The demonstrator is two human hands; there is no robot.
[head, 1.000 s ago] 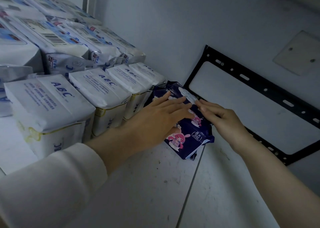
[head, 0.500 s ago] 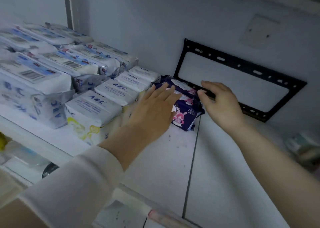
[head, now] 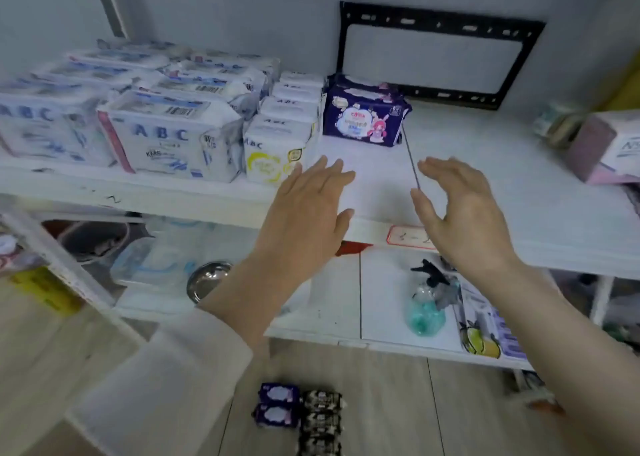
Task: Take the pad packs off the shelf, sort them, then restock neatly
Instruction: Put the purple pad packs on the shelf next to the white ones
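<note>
White ABC pad packs point(head: 173, 133) fill the left of the white shelf point(head: 519, 192), stacked in rows. A row of smaller white ABC packs point(head: 280, 137) stands beside them. A dark blue pack with a pink cartoon figure point(head: 363, 116) stands upright at the back, right of that row. My left hand point(head: 304, 216) and my right hand point(head: 464, 213) hover in front of the shelf edge, fingers straight or relaxed, holding nothing, well short of the blue pack. On the floor lie two more dark blue packs point(head: 277, 403) and several dark patterned packs point(head: 320, 421).
A black metal frame point(head: 436, 16) leans on the back wall. Pale boxes point(head: 609, 144) sit at the shelf's right end. The lower shelf holds a metal bowl point(head: 207, 279), a clear container point(head: 156, 261), a teal bottle point(head: 426, 303) and a lemon-print pack point(head: 485, 331).
Both hands have let go of the dark blue pack and drawn back toward me. The pack stays upright on the shelf. The view has pulled back and now shows the floor.
</note>
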